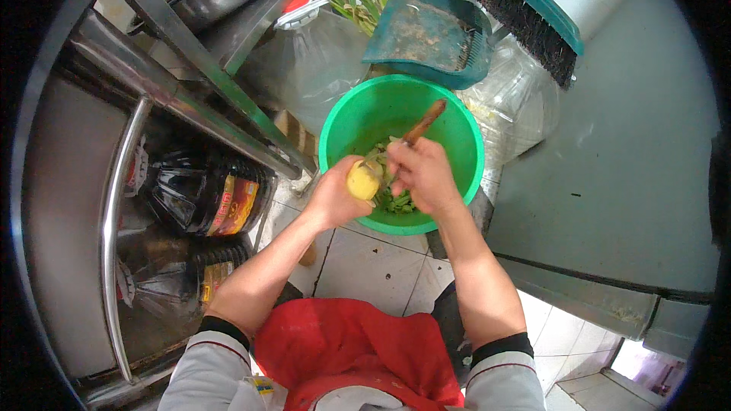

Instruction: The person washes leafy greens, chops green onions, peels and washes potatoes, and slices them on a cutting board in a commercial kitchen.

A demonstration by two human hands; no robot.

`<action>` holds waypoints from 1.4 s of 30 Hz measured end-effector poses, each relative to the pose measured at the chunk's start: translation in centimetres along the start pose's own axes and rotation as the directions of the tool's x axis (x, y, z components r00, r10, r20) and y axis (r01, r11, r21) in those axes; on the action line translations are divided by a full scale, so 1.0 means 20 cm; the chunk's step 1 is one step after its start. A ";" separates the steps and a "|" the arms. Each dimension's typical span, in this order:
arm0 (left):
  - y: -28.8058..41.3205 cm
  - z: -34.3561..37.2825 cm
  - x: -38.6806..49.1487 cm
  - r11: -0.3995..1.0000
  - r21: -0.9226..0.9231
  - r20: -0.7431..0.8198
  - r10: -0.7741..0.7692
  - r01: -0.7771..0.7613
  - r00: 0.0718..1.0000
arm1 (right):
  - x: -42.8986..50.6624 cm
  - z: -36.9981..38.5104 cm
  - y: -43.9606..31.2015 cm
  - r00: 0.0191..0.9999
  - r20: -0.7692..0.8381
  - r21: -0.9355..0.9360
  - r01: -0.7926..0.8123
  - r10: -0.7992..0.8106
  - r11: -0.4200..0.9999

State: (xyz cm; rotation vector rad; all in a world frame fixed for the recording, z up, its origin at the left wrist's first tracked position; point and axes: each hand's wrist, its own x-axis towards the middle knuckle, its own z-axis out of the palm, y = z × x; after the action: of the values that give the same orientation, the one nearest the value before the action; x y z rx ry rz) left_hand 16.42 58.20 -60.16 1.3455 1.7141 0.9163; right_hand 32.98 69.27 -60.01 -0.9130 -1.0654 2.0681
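My left hand (336, 197) grips a yellow, mostly peeled vegetable, apparently a potato (362, 181), above the left side of a green plastic bucket (469, 125). In my right hand (425, 174) is a tool with a brown wooden handle (427, 120) pointing up and away from me. Its working end is blurred beside the potato, so I cannot tell whether it is a peeler or a knife. Green vegetable scraps (400, 202) and pale peelings lie in the bottom of the bucket, partly hidden by both hands.
A teal dustpan (428, 31) and a broom (522, 8) stand behind the bucket. Large clear plastic jugs (317, 63) flank them. On the left are a metal rack (211, 68) and dark liquid jugs (194, 191). A grey panel (605, 165) borders the right.
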 end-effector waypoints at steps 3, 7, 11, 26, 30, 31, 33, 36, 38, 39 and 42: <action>0.01 0.01 0.00 0.998 0.041 -0.032 0.041 -0.040 0.999 | 0.00 0.02 0.00 0.997 -0.073 -0.150 0.021 -0.032 0.988; 0.03 0.00 0.00 0.953 0.220 -0.126 0.239 -0.208 0.963 | 0.04 0.01 -0.05 0.957 -0.248 -0.296 0.072 -0.149 0.953; 0.02 0.00 0.01 0.894 0.385 -0.139 0.301 -0.229 0.943 | 0.01 0.02 -0.06 0.995 -0.103 -0.032 0.006 -0.009 0.999; 0.00 0.05 0.04 0.916 0.337 -0.163 0.285 -0.218 0.945 | 0.08 -0.06 0.00 0.898 -0.283 -0.443 0.189 -0.337 0.876; -0.05 0.08 0.09 0.996 0.021 -0.121 0.084 -0.082 0.989 | 0.03 -0.05 0.00 0.984 -0.161 0.043 0.088 -0.080 0.995; -0.06 0.09 0.09 0.997 -0.030 -0.125 0.068 -0.073 0.990 | 0.02 -0.04 0.00 0.991 -0.119 0.152 0.084 -0.066 0.985; -0.07 0.10 0.09 0.986 -0.160 -0.099 0.026 -0.042 0.995 | 0.01 -0.03 0.01 1.000 -0.026 0.173 0.020 -0.016 0.985; -0.05 0.09 0.07 0.943 -0.331 -0.014 -0.038 0.031 0.999 | 0.02 -0.02 0.02 0.991 -0.126 0.054 0.053 -0.046 0.997; -0.05 0.07 0.06 0.928 -0.365 0.038 -0.072 0.081 0.997 | 0.05 -0.02 0.01 0.944 -0.288 -0.223 0.097 -0.160 0.970; -0.04 0.07 0.05 0.897 -0.437 0.040 -0.060 0.072 0.997 | 0.05 -0.03 0.01 0.927 -0.310 -0.284 0.120 -0.209 0.951; -0.04 0.05 0.04 0.829 -0.553 0.056 -0.066 0.086 0.996 | 0.05 -0.04 0.00 0.887 -0.327 -0.353 0.204 -0.325 0.913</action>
State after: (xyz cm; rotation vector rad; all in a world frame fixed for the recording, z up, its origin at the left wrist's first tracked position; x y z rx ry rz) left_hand 16.75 58.88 -61.44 0.8866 1.3109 1.2203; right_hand 32.95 70.37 -60.64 -1.1885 -1.2378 1.4416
